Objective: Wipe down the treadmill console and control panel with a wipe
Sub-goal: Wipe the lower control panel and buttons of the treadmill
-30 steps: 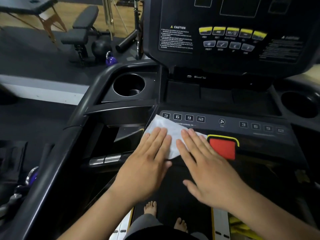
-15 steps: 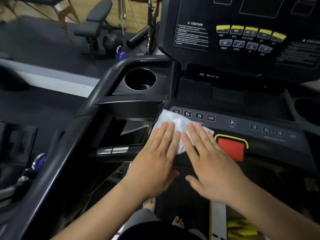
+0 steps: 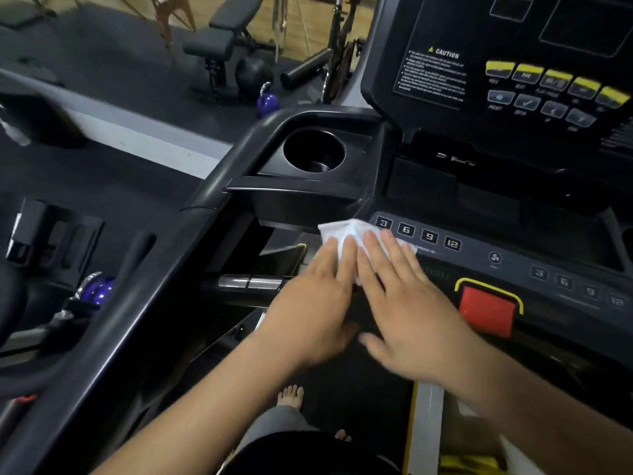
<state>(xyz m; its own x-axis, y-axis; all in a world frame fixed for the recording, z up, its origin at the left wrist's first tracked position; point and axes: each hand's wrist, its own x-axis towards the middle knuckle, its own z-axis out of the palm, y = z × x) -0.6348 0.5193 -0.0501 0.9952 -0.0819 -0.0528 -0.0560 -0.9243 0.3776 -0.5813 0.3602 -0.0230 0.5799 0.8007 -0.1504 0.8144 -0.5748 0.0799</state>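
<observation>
Both hands, left hand [image 3: 310, 303] and right hand [image 3: 407, 303], flat, fingers straight, pressing wipe [image 3: 342, 233] onto control panel [image 3: 479, 265]; wipe thin, limp, bunches; press mid-sheet.

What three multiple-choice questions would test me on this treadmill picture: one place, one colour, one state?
1. Where is the white wipe? A in the cup holder; B on the control panel's left end; C on the floor.
2. What colour is the big square button? A red; B green; C blue.
3. How do the left hand and right hand meet the wipe? A as fists; B pinching; C flat fingers pressing.
B: it lies beside the 3-6-9-12 keys. A: red, yellow-bordered. C: both lie flat on it.
</observation>
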